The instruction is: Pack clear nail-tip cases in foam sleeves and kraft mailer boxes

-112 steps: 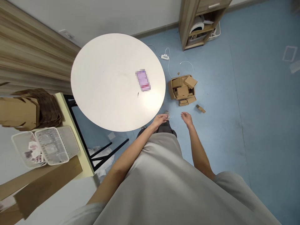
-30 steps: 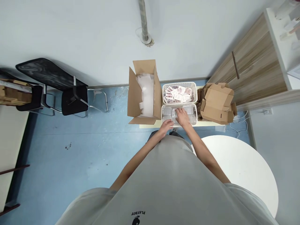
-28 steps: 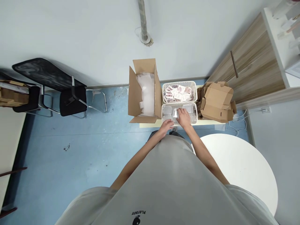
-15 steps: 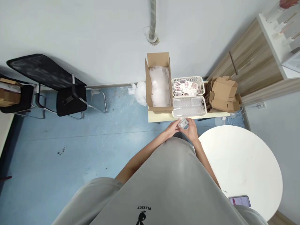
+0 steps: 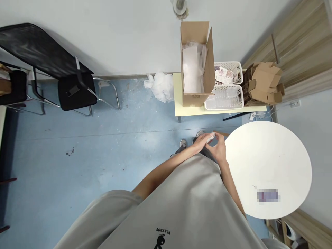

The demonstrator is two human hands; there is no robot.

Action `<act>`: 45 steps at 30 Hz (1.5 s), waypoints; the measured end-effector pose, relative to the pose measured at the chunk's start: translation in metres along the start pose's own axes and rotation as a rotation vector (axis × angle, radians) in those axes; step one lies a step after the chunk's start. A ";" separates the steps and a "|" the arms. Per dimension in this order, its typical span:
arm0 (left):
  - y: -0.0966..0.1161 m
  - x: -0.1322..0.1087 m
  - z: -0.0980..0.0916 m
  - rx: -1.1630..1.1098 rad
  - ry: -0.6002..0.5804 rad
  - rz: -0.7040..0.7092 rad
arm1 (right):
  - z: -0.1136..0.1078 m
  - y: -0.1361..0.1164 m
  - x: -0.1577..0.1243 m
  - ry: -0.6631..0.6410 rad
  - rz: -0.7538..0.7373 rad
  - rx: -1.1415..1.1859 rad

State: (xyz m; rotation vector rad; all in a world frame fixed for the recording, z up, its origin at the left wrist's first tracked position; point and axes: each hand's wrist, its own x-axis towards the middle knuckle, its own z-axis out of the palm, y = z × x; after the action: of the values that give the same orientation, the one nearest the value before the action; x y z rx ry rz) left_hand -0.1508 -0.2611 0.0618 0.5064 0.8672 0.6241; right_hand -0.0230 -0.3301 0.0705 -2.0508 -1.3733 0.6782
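A small clear plastic case (image 5: 211,137) is held between my two hands, in front of my waist. My left hand (image 5: 201,141) grips it from the left, fingers closed along its side. Thumb and fingers of my right hand (image 5: 218,147) pinch it from the right, curved with a gap in the palm. What lies inside the case is too small to make out. Beyond my hands, a white basket (image 5: 224,108) of clear plastic cases sits on a pale yellow table (image 5: 178,110). Behind it is another white basket (image 5: 229,63) with printed cards.
An open cardboard box (image 5: 195,100) holds white translucent sheets. Folded brown cartons (image 5: 267,83) stand at the table's right end. Right of me is a round white table (image 5: 269,155) with a blurred phone-like item (image 5: 268,195). A white plastic bag (image 5: 163,88) and black chair (image 5: 76,91) are leftward.
The view has shifted, so the table and baskets sit higher and further right. My hands still hold the case, which is now tilted more edge-on.
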 end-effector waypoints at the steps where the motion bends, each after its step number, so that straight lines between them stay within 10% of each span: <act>1: -0.001 -0.002 0.003 -0.032 -0.043 -0.027 | -0.002 -0.001 -0.006 0.027 0.002 -0.010; 13: -0.018 0.002 0.043 0.255 -0.155 -0.169 | -0.040 0.023 -0.055 0.243 0.011 0.104; 30: -0.127 -0.035 0.168 0.667 -0.421 -0.193 | -0.106 0.097 -0.184 0.651 0.323 0.140; 45: -0.138 -0.036 0.203 0.790 -0.475 -0.087 | -0.101 0.118 -0.177 0.880 0.316 0.133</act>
State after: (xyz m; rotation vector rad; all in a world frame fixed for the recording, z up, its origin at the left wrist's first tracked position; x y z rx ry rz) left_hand 0.0386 -0.4159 0.1053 1.2643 0.6487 0.0388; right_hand 0.0613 -0.5493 0.0759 -2.0727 -0.4943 -0.0546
